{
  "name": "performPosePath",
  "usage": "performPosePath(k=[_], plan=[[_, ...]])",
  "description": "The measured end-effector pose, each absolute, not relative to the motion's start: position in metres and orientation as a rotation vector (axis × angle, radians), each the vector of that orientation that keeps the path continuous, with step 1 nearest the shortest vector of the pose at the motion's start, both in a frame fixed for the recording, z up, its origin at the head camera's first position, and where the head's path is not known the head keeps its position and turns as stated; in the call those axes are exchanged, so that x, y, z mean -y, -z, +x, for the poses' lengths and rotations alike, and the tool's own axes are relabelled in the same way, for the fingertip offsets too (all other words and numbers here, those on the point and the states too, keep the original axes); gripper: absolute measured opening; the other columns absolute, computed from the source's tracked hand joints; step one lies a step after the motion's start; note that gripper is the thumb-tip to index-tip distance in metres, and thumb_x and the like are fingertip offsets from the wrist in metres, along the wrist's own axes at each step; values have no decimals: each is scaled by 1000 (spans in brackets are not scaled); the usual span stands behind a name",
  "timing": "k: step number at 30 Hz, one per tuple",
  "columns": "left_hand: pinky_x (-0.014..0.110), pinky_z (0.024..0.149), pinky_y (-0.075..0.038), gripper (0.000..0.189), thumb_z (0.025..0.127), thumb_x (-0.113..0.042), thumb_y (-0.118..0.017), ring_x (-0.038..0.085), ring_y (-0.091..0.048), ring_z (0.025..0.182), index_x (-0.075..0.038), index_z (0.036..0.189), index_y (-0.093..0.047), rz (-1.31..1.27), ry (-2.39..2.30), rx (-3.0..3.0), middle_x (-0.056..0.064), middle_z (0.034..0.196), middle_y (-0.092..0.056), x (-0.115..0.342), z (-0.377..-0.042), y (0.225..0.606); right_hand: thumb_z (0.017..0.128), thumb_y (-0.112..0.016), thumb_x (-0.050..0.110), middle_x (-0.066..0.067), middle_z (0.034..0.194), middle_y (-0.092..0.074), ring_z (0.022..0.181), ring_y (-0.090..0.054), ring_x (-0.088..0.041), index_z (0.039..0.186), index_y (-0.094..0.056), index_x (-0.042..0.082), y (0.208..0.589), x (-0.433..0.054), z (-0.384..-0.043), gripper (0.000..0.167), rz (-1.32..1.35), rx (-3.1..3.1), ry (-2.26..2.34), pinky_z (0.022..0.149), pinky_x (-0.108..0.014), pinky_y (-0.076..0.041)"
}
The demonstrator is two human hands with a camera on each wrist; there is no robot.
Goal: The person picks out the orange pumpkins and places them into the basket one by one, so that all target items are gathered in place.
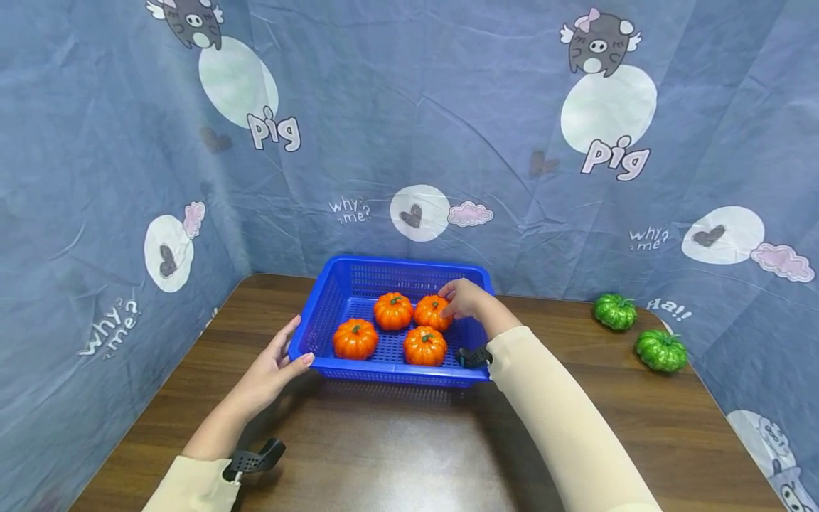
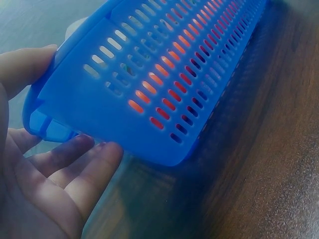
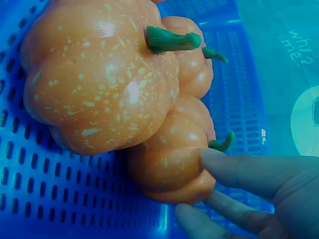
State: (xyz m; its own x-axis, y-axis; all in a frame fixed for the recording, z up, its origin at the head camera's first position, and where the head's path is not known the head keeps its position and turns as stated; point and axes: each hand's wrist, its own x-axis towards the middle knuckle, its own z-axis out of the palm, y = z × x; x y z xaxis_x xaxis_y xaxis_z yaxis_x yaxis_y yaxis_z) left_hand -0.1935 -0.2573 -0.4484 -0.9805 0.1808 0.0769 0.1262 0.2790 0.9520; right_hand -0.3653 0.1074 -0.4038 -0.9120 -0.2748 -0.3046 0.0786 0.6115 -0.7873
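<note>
A blue plastic basket (image 1: 397,371) with slotted walls stands on the table, and several small orange pumpkins with green stems lie in it. At its front left corner my left hand (image 1: 271,371) grips the rim, thumb on top and fingers underneath, as the left wrist view shows. My right hand (image 1: 467,299) reaches in from the right and holds the back right pumpkin (image 1: 429,313), the thumb (image 3: 239,169) near its stem and the fingers at its side. Closest to the right wrist camera is the front right pumpkin (image 3: 99,74). Another pumpkin (image 1: 355,339) lies front left, and one (image 1: 393,311) at the back.
Two green pumpkins (image 1: 616,311) sit at the table's far right, near the back edge. A blue printed cloth (image 1: 422,128) hangs behind and along both sides. The wooden table (image 1: 397,448) extends in front of the basket.
</note>
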Motion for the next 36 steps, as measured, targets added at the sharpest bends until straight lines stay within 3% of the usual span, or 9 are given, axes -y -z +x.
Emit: performPosePath(k=[13, 19, 36], plan=[[34, 98, -51, 80, 101, -18, -60, 48, -50, 129, -10, 161, -8, 284, -1838, -2485, 34, 150, -35, 256, -194, 449, 89, -70, -3, -29, 133, -55, 107, -65, -38, 131, -57, -7, 372, -120, -342, 44, -288, -2529, 1224, 94, -47, -55], [40, 99, -49, 80, 101, -18, -60, 48, -49, 130, -11, 161, -7, 279, -1824, -2492, 34, 152, -33, 256, -194, 448, 91, -69, 0, -30, 130, -58, 112, -63, -44, 131, -56, -10, 363, -129, -330, 43, -318, -2511, 1265, 92, -44, -56], [31, 97, -51, 80, 102, -17, -60, 48, -48, 131, -10, 161, -6, 286, -1833, -2480, 34, 153, -31, 256, -194, 449, 93, -69, 4, -29, 127, -60, 108, -66, -39, 128, -59, -7, 354, -141, -306, 39, -358, -2553, 1275, 90, -43, -57]])
